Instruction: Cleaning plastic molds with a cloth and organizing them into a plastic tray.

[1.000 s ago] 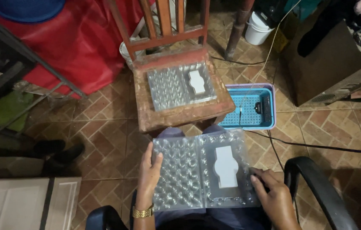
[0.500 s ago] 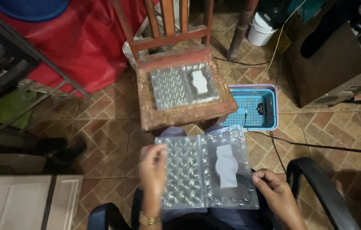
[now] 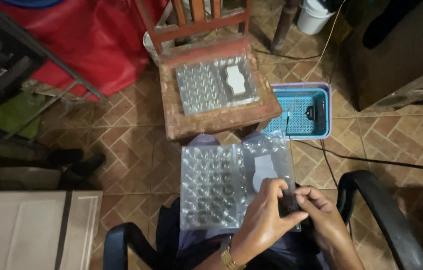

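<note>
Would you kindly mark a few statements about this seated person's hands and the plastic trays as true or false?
1. A clear plastic tray lies on the person's lap. True.
2. The left hand and right hand are far apart at opposite edges of that tray. False: both meet close together at its right part, fingers on a small dark piece that is too small to identify.
3. A second clear tray rests on the wooden chair ahead. True.
4. The blue basket sits on the chair seat. False: it stands on the tiled floor to the chair's right.
5. The left wrist is bare. False: it wears a gold-coloured watch.
</note>
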